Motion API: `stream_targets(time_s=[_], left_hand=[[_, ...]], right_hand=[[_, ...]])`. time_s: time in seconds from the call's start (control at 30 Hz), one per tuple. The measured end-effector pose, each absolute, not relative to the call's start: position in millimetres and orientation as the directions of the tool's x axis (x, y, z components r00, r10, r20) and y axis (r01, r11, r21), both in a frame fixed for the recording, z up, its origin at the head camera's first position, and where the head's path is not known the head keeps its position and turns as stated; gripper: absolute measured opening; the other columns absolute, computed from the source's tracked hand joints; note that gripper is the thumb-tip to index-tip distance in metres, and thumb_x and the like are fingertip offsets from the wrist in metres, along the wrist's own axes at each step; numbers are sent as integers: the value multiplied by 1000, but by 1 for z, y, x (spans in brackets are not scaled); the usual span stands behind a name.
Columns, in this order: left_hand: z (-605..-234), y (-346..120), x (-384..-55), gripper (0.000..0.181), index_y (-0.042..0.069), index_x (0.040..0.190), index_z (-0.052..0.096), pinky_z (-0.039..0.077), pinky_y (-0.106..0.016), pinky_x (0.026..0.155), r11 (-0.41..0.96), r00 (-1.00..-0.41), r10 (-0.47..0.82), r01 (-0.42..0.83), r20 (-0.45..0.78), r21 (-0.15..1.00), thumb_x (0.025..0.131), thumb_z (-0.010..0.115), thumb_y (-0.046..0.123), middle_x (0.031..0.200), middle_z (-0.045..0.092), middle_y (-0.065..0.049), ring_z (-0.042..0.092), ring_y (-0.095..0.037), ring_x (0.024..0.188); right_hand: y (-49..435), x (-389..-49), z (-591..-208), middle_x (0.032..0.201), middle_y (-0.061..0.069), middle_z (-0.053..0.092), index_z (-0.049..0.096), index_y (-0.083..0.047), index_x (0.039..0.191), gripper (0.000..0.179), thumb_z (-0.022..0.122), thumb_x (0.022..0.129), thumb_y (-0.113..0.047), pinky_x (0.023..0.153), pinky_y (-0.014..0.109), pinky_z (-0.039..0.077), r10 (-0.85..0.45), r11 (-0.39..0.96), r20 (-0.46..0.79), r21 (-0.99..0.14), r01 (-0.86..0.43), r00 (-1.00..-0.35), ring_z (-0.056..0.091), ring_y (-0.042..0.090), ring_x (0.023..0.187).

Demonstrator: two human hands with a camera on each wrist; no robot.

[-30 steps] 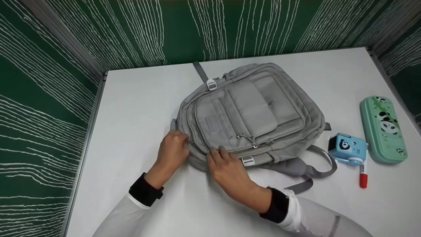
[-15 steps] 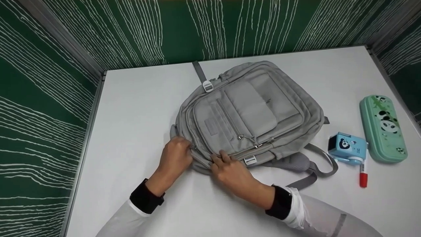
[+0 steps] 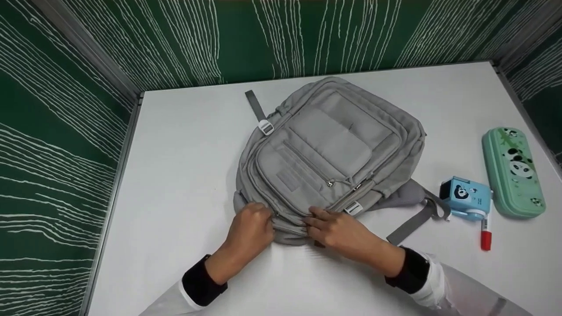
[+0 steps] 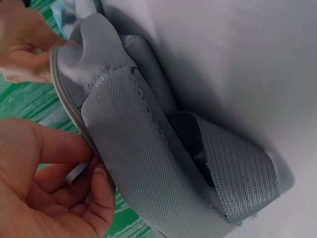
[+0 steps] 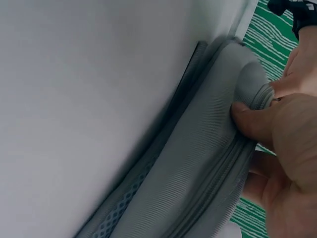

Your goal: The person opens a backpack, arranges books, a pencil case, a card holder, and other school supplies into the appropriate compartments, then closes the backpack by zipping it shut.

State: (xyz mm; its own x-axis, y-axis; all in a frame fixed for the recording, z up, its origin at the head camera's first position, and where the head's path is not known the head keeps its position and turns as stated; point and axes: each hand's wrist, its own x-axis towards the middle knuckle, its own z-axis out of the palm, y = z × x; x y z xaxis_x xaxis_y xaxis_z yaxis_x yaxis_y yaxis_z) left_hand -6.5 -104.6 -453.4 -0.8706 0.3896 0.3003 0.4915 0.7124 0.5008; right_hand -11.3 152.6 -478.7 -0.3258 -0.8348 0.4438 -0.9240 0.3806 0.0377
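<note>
A grey backpack (image 3: pixel 325 153) lies front side up on the white table, tilted in the head view. At its near left edge my left hand (image 3: pixel 251 230) pinches the zipper. In the left wrist view a small pale zipper pull (image 4: pixel 77 172) shows among the curled fingers of that hand (image 4: pixel 54 183). My right hand (image 3: pixel 344 235) grips the bag's near edge beside the zipper, a little to the right. Seen from the right wrist, its thumb presses the fabric next to the zipper teeth (image 5: pixel 262 96), with the other fingers behind, partly hidden.
On the right stand a light blue panda-print device (image 3: pixel 467 197), a red-capped marker (image 3: pixel 485 240) and a green panda pencil case (image 3: pixel 513 173). A loose shoulder strap (image 3: pixel 410 226) trails from the bag. Green walls with white lines (image 3: pixel 246 39) border the table (image 3: pixel 184 145).
The backpack has turned counterclockwise in the head view, and its near end has come closer to me. Both hands have shifted right and nearer with it, keeping their hold.
</note>
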Motion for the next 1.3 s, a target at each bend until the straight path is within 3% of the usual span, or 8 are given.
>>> stream_targets(time_s=[0.3,0.53,0.9,1.3], left_hand=[[-453,-82,16,31,8,62,59,45,-24,55,672,-842,461,537,280,510,76,60,-19,62,52,2,53,-14,64],[-455,-69,23,31,11,61,55,46,-25,54,646,-814,504,577,289,499,74,59,-18,61,50,4,52,-12,63],[-456,-49,29,26,5,69,70,45,-17,59,523,-778,579,584,245,620,82,62,-15,64,59,2,54,-4,63],[-460,-25,34,35,10,63,59,35,-10,58,422,-773,590,541,233,727,88,63,-14,63,39,10,37,2,61]], right_hand=[[185,-9,-481,108,9,78,73,-3,95,16,57,91,-4,89,42,60,-820,343,491,12,-939,-294,74,32,108],[203,-10,-479,110,8,78,75,-4,96,15,67,83,-7,89,44,59,-823,329,487,-9,-944,-291,74,31,108],[226,-12,-479,105,4,79,75,-8,89,12,67,81,-12,88,45,59,-811,353,488,-33,-935,-323,74,32,107],[251,-18,-480,102,4,80,75,-8,85,10,67,80,-8,88,52,58,-783,405,497,-51,-913,-374,73,36,108]])
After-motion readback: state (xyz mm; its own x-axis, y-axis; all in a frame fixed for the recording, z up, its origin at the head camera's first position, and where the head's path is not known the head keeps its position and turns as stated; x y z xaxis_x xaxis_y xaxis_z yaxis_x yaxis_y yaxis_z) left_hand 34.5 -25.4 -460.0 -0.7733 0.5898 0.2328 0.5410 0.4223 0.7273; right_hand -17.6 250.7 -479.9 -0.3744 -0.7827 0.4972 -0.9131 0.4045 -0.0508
